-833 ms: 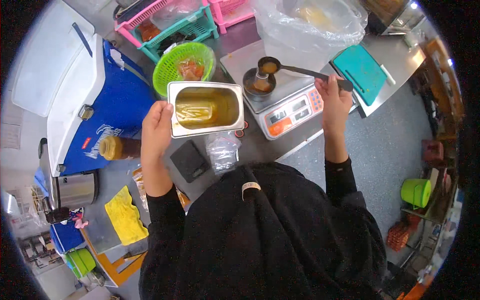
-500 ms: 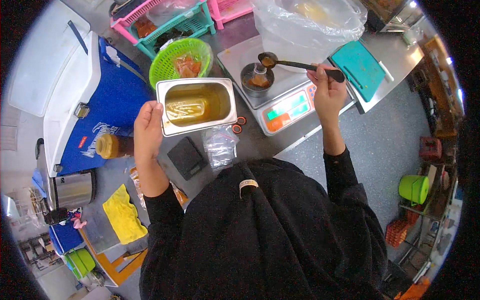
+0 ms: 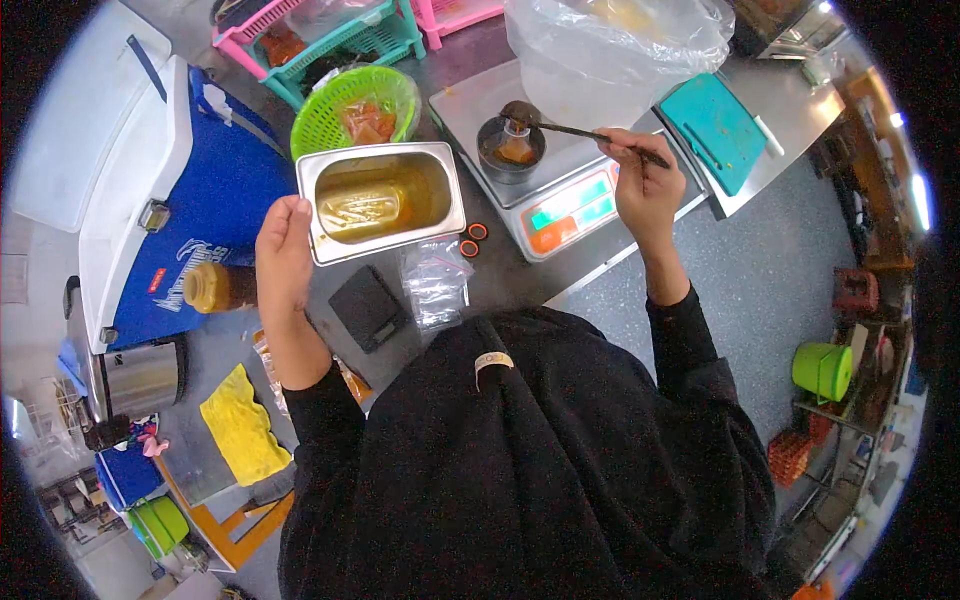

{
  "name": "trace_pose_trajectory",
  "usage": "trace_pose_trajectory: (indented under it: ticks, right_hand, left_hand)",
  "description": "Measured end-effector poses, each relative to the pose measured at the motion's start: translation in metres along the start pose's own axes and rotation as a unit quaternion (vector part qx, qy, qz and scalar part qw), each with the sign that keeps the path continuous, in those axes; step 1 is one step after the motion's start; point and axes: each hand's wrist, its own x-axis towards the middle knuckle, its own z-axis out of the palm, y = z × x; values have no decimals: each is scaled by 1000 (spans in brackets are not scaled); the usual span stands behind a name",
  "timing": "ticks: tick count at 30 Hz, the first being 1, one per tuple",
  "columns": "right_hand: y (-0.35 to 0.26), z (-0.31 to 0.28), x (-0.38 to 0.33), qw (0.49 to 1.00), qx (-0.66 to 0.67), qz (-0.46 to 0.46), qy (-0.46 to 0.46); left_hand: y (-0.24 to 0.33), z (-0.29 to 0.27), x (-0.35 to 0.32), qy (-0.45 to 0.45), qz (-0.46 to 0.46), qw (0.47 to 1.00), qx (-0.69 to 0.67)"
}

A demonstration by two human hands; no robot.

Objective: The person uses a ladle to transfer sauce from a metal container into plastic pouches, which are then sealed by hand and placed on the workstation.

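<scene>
My left hand [image 3: 284, 262] grips the near-left rim of a rectangular steel pan [image 3: 450, 215], which has a thin layer of yellowish-brown liquid at its bottom. In my right hand [image 3: 648, 195] is the handle of a dark long-handled spoon [image 3: 575, 131]. The spoon's bowl is tipped over a small round metal cup [image 3: 511, 168]. Inside the cup sits clear plastic, perhaps a small bag, with orange-brown contents. The cup stands on the steel plate of a digital scale [image 3: 478, 105] whose display is lit.
A green basket [image 3: 318, 120] with bagged orange food stands behind the pan. A large plastic-lined tub [image 3: 570, 80] and a teal cutting board [image 3: 715, 130] are beyond the scale. Clear bags [image 3: 435, 285], a black flat device [image 3: 368, 308] and a blue cooler [image 3: 225, 170] lie around.
The spoon has turned over, so its bowl now tips down above the cup. My right hand has rotated with it and shifted slightly left. The pan has moved a little left and away.
</scene>
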Motion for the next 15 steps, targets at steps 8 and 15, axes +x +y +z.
trace_pose_trajectory:
  ticks: [8,15]
  right_hand:
    - [-2,-3,1,999,-34,3,-25]
    - [8,3,5,992,39,69,97]
  left_hand:
    - [0,2,2,-7,8,1000,-9]
    - [2,4,1,-5,3,1000,-16]
